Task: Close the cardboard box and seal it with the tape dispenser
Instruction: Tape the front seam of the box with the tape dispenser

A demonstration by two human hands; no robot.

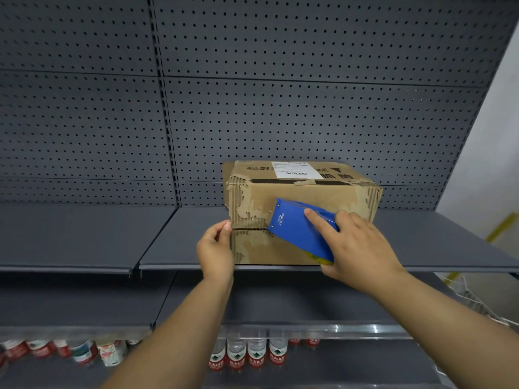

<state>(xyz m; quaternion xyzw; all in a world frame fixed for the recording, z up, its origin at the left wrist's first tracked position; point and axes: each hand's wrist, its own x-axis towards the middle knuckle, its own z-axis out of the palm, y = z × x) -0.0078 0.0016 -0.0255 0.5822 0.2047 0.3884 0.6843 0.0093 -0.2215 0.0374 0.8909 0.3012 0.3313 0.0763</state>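
A worn brown cardboard box point(314, 196) with a white shipping label sits on a dark grey shelf point(179, 242). Its flaps are folded down, and a seam runs across the side facing me. My right hand point(356, 245) grips a blue tape dispenser point(300, 228), whose front edge presses against that seam near the box's left corner. The index finger lies along the dispenser's top. My left hand point(216, 248) pinches the box's front left corner at the height of the seam, with thumb and fingertips on the cardboard.
Grey pegboard point(252, 94) backs the shelving. Lower shelves hold water bottles point(247, 355) with red labels and several packets point(109, 352) at the left. A white wire basket point(474, 299) juts out at the right, beside a white wall.
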